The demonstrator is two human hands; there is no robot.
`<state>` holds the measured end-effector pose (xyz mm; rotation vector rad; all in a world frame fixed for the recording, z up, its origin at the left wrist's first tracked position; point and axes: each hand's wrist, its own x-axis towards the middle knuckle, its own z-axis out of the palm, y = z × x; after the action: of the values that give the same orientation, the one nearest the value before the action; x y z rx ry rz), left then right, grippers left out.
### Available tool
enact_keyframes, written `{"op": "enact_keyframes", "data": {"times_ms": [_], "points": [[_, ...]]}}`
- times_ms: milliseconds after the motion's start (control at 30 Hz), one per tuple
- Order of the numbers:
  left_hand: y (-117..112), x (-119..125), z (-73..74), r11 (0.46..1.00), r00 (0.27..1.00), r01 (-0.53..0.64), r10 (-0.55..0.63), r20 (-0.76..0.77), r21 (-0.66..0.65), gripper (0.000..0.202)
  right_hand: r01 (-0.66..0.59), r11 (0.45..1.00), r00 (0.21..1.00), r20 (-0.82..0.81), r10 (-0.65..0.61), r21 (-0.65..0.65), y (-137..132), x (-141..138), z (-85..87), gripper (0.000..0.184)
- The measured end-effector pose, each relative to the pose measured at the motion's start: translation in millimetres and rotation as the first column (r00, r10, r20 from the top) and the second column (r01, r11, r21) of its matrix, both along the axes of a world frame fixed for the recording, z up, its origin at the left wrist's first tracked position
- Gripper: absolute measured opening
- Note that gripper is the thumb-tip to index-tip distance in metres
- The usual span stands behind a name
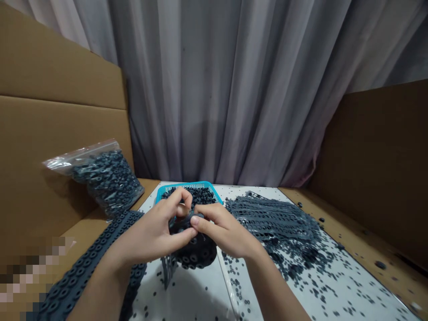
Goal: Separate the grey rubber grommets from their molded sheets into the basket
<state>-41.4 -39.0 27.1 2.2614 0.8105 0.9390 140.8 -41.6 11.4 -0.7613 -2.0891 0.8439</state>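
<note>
Grey curtain (200,89) across the back, cardboard wall (60,62) on the left, cardboard panel (377,178) on the right. White desk (190,298) between them. Flat heap of perforated dark strips (274,218) on its right side, long axis roughly crosswise. Studded strips (90,263) at left run from near left toward the far side, partly behind the left forearm. Clear zip bag (110,180) of dark rings leans on the left cardboard. Blue basket (187,184) with dark pieces sits just beyond the hands. Left hand (163,223) and right hand (224,227) both grasp the held strip (197,254), mid-frame above the desk; right pinches with thumb and forefinger. Strip is bent: studded part bulges down toward the wearer, so no single straight axis. Small discs (309,255) scattered at right.
</note>
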Motion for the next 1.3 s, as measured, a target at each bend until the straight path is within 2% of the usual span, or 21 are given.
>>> {"op": "enact_keyframes", "data": {"times_ms": [100, 200, 300, 367, 500, 667, 800, 933, 1000, 1067, 1133, 1200, 1233, 1267, 1300], "points": [[-1, 1, 0.4, 0.991, 0.995, 0.085, -0.079, 0.062, -0.103, 0.014, -0.122, 0.985, 0.991, -0.076, 0.113, -0.118, 5, 2, -3.3, 0.039], [3, 5, -2.9, 0.962, 0.971, 0.187, -0.15, 0.186, -0.197, 0.01, -0.271, 0.922, 0.943, -0.268, 0.196, -0.277, 11, 2, -9.7, 0.038], [13, 14, -11.3, 0.928, 0.913, 0.283, -0.185, 0.363, -0.24, 0.016, -0.361, 0.857, 0.867, -0.471, 0.163, -0.368, 20, -1, -17.7, 0.038], [20, 22, -18.1, 0.896, 0.844, 0.361, -0.196, 0.499, -0.258, 0.021, -0.381, 0.836, 0.816, -0.569, 0.104, -0.394, 25, -3, -22.5, 0.038], [29, 33, -28.0, 0.845, 0.727, 0.45, -0.158, 0.669, -0.29, 0.027, -0.374, 0.835, 0.732, -0.681, -0.001, -0.404, 30, -8, -27.3, 0.036], [30, 38, -32.9, 0.839, 0.657, 0.445, -0.07, 0.75, -0.312, 0.033, -0.41, 0.823, 0.657, -0.753, -0.032, -0.393, 29, -12, -28.0, 0.037], [29, 41, -34.2, 0.827, 0.608, 0.471, -0.053, 0.792, -0.306, 0.034, -0.451, 0.817, 0.603, -0.798, -0.018, -0.359, 31, -13, -31.1, 0.036], [23, 42, -28.8, 0.842, 0.531, 0.467, -0.024, 0.847, -0.269, 0.032, -0.608, 0.753, 0.43, -0.902, 0.043, -0.254, 32, -12, -31.3, 0.041], [19, 41, -25.1, 0.845, 0.522, 0.477, -0.051, 0.852, -0.241, 0.028, -0.659, 0.725, 0.382, -0.919, 0.094, -0.2, 32, -9, -28.4, 0.041], [16, 37, -22.2, 0.835, 0.555, 0.498, -0.1, 0.826, -0.233, 0.022, -0.637, 0.75, 0.431, -0.888, 0.158, -0.176, 34, -3, -25.5, 0.039], [16, 32, -20.0, 0.833, 0.634, 0.488, -0.133, 0.762, -0.26, 0.016, -0.51, 0.843, 0.552, -0.817, 0.168, -0.172, 40, 5, -26.1, 0.036], [16, 25, -17.6, 0.851, 0.747, 0.422, -0.132, 0.652, -0.311, 0.015, -0.205, 0.963, 0.765, -0.642, 0.047, -0.173, 53, 17, -33.0, 0.035], [16, 22, -16.0, 0.861, 0.802, 0.377, -0.119, 0.586, -0.341, 0.015, -0.024, 0.988, 0.849, -0.525, -0.059, -0.149, 61, 22, -39.0, 0.034], [16, 18, -14.2, 0.868, 0.848, 0.336, -0.108, 0.519, -0.367, 0.016, 0.151, 0.983, 0.904, -0.388, -0.179, -0.1, 70, 28, -46.3, 0.033], [15, 15, -12.2, 0.869, 0.884, 0.305, -0.106, 0.456, -0.39, 0.017, 0.253, 0.965, 0.919, -0.296, -0.26, -0.063, 79, 32, -54.5, 0.032]]}}
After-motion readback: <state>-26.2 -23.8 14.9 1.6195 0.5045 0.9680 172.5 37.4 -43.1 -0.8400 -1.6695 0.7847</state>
